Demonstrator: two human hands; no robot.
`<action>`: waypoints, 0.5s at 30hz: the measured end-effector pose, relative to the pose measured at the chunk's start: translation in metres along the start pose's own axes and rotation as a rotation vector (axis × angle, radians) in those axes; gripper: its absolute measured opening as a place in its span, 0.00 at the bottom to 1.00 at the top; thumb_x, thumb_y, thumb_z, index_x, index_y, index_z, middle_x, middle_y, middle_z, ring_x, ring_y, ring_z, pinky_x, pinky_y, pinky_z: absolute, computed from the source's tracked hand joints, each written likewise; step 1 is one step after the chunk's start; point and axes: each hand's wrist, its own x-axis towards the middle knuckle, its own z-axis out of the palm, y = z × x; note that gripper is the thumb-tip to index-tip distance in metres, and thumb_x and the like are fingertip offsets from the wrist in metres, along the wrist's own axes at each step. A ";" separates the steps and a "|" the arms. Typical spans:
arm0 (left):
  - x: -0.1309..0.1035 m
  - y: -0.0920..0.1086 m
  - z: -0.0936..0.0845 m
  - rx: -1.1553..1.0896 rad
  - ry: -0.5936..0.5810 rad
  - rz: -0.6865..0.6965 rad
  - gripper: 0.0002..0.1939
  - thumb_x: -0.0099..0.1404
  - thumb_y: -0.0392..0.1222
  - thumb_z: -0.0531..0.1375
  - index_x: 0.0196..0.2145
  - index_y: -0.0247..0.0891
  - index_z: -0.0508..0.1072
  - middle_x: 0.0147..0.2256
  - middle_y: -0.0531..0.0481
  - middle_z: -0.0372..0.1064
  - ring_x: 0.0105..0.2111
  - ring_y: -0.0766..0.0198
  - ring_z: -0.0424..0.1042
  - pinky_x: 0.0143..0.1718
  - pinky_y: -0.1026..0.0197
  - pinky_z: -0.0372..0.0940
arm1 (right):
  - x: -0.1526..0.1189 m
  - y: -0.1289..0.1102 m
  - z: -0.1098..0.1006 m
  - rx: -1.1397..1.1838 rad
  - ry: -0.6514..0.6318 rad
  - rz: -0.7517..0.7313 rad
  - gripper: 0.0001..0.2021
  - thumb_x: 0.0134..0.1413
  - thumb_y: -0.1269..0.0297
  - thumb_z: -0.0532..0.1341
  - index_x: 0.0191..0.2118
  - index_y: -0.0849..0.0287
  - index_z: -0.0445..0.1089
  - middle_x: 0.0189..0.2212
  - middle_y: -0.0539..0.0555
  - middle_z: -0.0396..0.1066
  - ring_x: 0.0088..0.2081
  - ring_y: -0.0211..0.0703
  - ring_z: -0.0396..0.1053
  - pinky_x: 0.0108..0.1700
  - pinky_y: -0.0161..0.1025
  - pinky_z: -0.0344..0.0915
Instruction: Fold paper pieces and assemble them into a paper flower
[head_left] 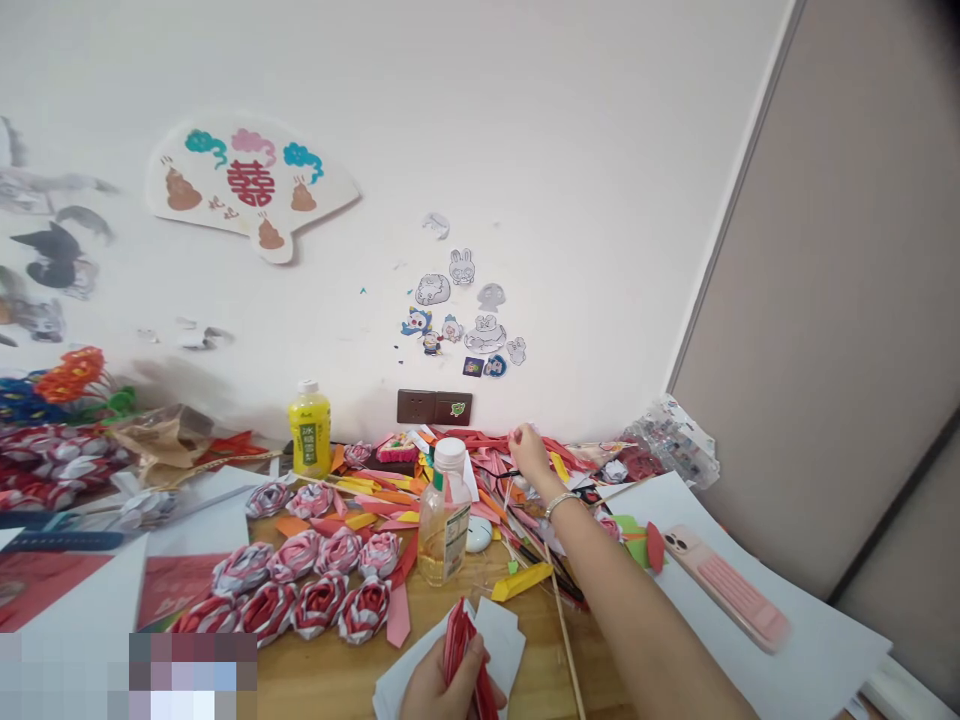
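White wall [525, 120] above cluttered wooden worktop [337, 680]; two bottles; left hand [439, 690] clutching red strips [461, 650]; right hand [529, 452] pinching among paper scraps [420, 500], centre frame.

left hand [439, 690] cut off by bottom edge, pixelated patch [127, 675] bottom left, right hand's [529, 450] fingertips buried in paper strips [480, 470]
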 end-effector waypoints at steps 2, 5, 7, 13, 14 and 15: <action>-0.001 0.001 0.001 -0.044 0.002 -0.014 0.28 0.41 0.68 0.56 0.22 0.37 0.63 0.11 0.52 0.67 0.09 0.68 0.61 0.10 0.69 0.51 | -0.013 0.001 -0.018 0.143 0.067 -0.055 0.13 0.59 0.70 0.46 0.47 0.66 0.59 0.39 0.57 0.66 0.38 0.38 0.66 0.39 0.36 0.64; -0.007 0.010 0.002 -0.084 -0.008 -0.032 0.27 0.43 0.67 0.56 0.23 0.37 0.64 0.13 0.52 0.69 0.05 0.71 0.56 0.07 0.69 0.44 | -0.052 0.002 -0.038 0.313 0.119 -0.133 0.13 0.57 0.69 0.45 0.45 0.63 0.60 0.37 0.55 0.67 0.37 0.37 0.66 0.36 0.33 0.64; -0.010 0.018 0.001 -0.102 -0.002 -0.033 0.26 0.44 0.65 0.56 0.24 0.36 0.64 0.15 0.51 0.70 0.05 0.72 0.55 0.06 0.70 0.42 | -0.090 0.003 -0.044 0.401 0.121 -0.177 0.09 0.54 0.68 0.49 0.40 0.62 0.62 0.35 0.54 0.68 0.36 0.38 0.66 0.36 0.33 0.63; -0.012 0.029 -0.003 -0.080 -0.006 -0.033 0.26 0.47 0.66 0.54 0.19 0.35 0.66 0.03 0.57 0.56 0.03 0.73 0.50 0.06 0.70 0.45 | -0.200 0.000 -0.032 0.718 -0.061 -0.246 0.03 0.48 0.70 0.57 0.30 0.60 0.67 0.31 0.53 0.69 0.35 0.40 0.67 0.35 0.35 0.63; -0.012 0.029 -0.003 -0.087 -0.016 -0.037 0.27 0.46 0.66 0.53 0.18 0.36 0.65 0.03 0.57 0.56 0.03 0.73 0.50 0.06 0.70 0.45 | -0.211 -0.001 -0.029 0.706 -0.067 -0.263 0.03 0.48 0.71 0.57 0.30 0.60 0.67 0.31 0.53 0.68 0.35 0.40 0.67 0.34 0.34 0.63; -0.012 0.029 -0.003 -0.093 -0.022 -0.039 0.27 0.46 0.67 0.53 0.17 0.36 0.65 0.03 0.56 0.56 0.03 0.73 0.50 0.06 0.70 0.46 | -0.220 -0.002 -0.027 0.680 -0.072 -0.287 0.04 0.48 0.72 0.56 0.31 0.59 0.68 0.31 0.53 0.68 0.35 0.40 0.66 0.34 0.34 0.63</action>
